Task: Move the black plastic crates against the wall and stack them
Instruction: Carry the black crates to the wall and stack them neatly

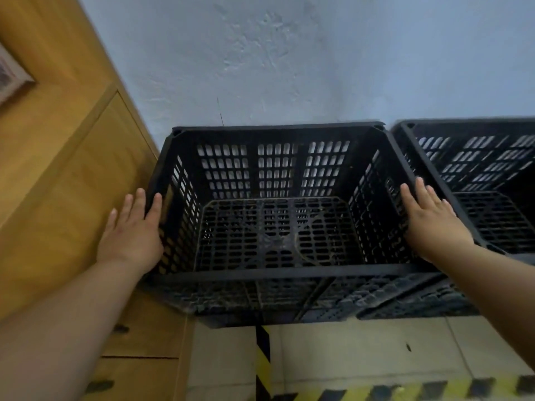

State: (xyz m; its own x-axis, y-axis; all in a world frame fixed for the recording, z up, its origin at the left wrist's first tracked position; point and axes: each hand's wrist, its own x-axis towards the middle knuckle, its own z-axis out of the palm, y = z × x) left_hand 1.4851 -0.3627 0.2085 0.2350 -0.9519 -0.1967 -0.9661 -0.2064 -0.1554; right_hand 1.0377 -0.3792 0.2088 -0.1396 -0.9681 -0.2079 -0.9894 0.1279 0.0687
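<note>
A black slotted plastic crate (278, 273) stands against the pale blue wall (289, 68), on top of at least one more black crate (260, 302) whose wall shows below its front rim. My left hand (131, 230) lies flat with straight fingers against the top crate's left side. My right hand (431, 218) rests with straight fingers on its right rim. A second black crate stack (474, 157) stands right beside it, also at the wall.
A wooden cabinet (63, 169) with drawers stands close on the left, almost touching the crate. Pale floor tiles with yellow-and-black hazard tape (263, 360) lie in front of the stacks.
</note>
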